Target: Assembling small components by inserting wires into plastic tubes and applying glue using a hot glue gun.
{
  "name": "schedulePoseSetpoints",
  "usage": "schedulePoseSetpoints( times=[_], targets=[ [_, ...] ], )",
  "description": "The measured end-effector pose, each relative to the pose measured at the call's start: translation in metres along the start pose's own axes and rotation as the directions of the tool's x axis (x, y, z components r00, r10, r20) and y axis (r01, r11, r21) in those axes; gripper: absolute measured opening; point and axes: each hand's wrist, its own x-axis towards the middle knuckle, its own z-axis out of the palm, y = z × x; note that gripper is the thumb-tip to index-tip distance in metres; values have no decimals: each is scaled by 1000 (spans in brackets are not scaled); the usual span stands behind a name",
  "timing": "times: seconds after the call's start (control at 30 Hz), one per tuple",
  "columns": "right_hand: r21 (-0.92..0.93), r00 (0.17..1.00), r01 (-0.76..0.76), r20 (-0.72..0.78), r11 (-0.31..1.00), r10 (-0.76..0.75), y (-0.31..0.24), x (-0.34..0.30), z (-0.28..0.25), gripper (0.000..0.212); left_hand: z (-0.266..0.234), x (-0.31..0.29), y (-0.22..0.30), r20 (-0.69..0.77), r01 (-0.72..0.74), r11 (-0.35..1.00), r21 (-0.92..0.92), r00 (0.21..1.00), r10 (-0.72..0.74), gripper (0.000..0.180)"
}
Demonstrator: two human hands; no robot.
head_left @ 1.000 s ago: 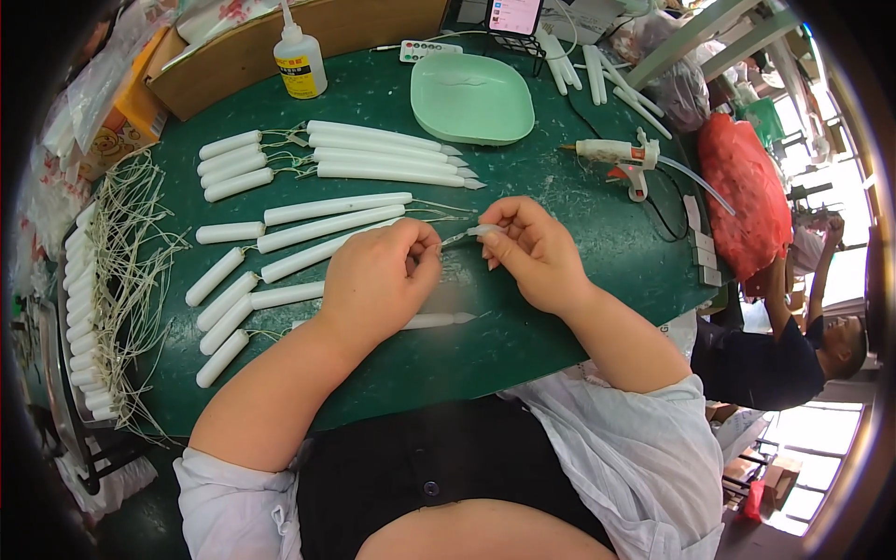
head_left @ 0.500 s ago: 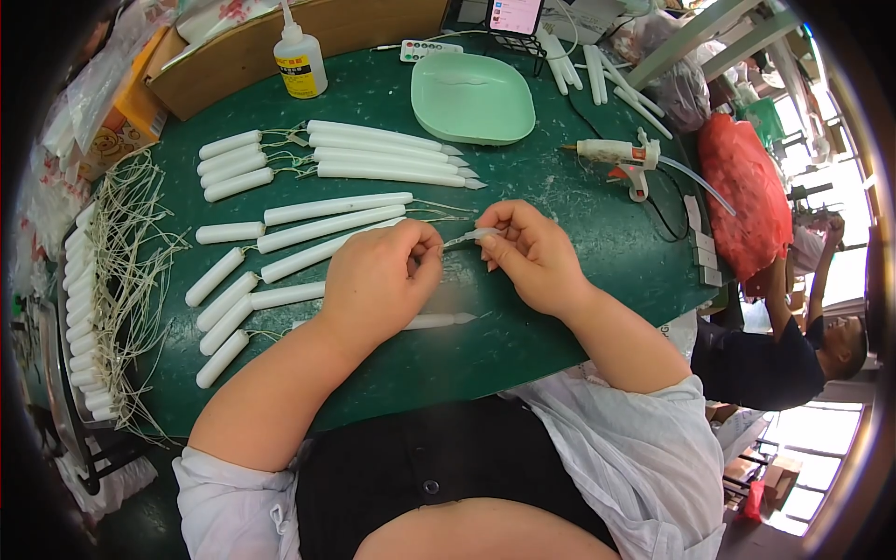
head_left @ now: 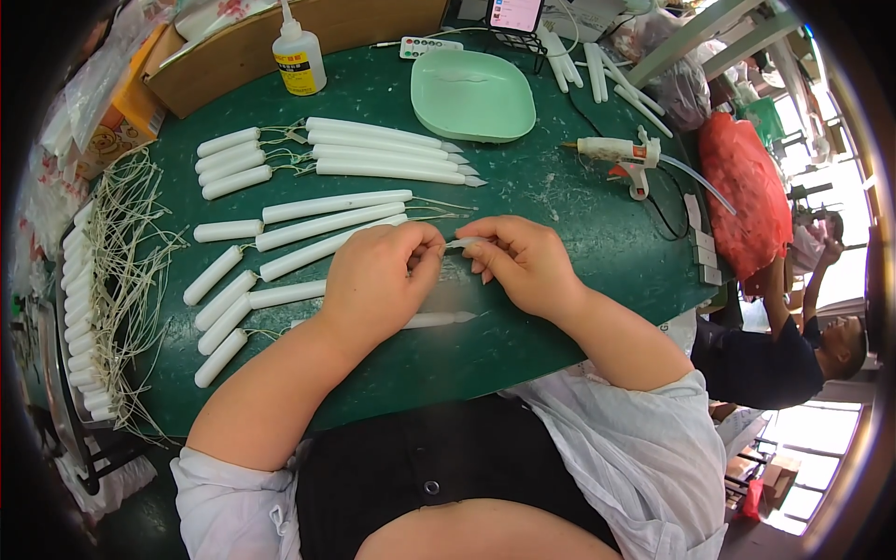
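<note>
My left hand point(head_left: 381, 277) is closed in a pinch on a thin wire, most of it hidden by the fingers. Facing it, my right hand point(head_left: 527, 263) pinches a small whitish flame-shaped tip point(head_left: 462, 244), with the two hands' fingertips nearly meeting. Under my left hand and wrist pass long white candle tubes point(head_left: 280, 296). Just beyond lie more candle tubes point(head_left: 329, 223) with thin wires out of their right ends. Shorter white cylinders point(head_left: 220, 358) lie at their left. Farther back, several tubes point(head_left: 378, 151) carry pointed tips.
A pale green tray point(head_left: 473, 131) stands at the back, near a glue bottle point(head_left: 301, 70) and a white remote point(head_left: 431, 47). On the right are a glue gun point(head_left: 616, 154) and a red bag point(head_left: 744, 196). Wired white cylinders point(head_left: 82, 317) line the left edge. A co-worker point(head_left: 770, 359) is beyond the table.
My right hand has shifted slightly left and nearer, bringing the flame-shaped tip closer to my left fingertips. My left hand has hardly moved.
</note>
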Motion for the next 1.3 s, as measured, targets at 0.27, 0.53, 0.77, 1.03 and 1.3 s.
schedulePoseSetpoints(
  times=[0.27, 0.53, 0.77, 1.03, 1.3],
  targets=[
    [77, 997, -59, 50, 995, 55, -1, 2, 3, 18, 2, 1, 0, -15, 16, 1000, -25, 1000, -16, 9],
    [-442, 865, 448, -4, 777, -501, 15, 5, 3, 19, -24, -7, 6, 43, -174, 909, 379, 984, 170, 16],
    [-518, 817, 489, -9, 702, -577, 18, 3, 0, 20, -41, -10, 9, 211, -152, 828, 540, 977, 41, 17],
    [-473, 871, 419, -33, 775, -490, 18, 5, -7, 12, -15, 0, 2, 90, -133, 921, 366, 990, 107, 20],
    [-438, 896, 383, -38, 814, -442, 15, 5, -14, 12, -20, 0, -4, 124, -170, 911, 375, 983, 132, 33]
  ],
)
